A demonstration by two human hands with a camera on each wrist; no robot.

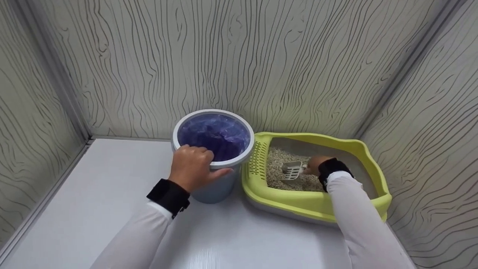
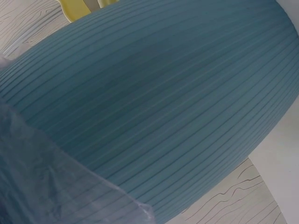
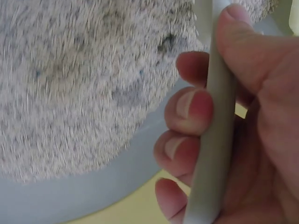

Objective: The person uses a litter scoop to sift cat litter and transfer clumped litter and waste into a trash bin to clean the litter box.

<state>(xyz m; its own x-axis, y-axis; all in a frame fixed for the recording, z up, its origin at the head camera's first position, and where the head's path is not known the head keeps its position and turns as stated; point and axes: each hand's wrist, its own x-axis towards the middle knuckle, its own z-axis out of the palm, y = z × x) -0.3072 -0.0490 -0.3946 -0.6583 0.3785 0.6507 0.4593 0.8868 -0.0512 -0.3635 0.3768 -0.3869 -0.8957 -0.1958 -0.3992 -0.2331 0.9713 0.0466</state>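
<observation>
A slotted litter scoop (image 1: 293, 170) is in my right hand (image 1: 316, 164), its head over the litter. Close up in the right wrist view, the fingers curl round the scoop's pale handle (image 3: 216, 149) and the thumb lies along it. Grainy cat litter (image 3: 79, 88) with a few darker patches fills part of the yellow-rimmed litter box (image 1: 291, 204). To the left, my left hand (image 1: 192, 166) grips the near rim of a blue trash bin (image 1: 213, 190), fingers over the edge and thumb outside. The left wrist view shows the bin's ribbed side and hanging clear liner (image 2: 51, 182).
A purple-blue bag (image 1: 209, 136) lines the inside of the bin. Bin and litter box stand side by side on a white table (image 1: 123, 179), against a wood-patterned back wall (image 1: 224, 56). More patterned panels (image 1: 440, 149) close off both sides.
</observation>
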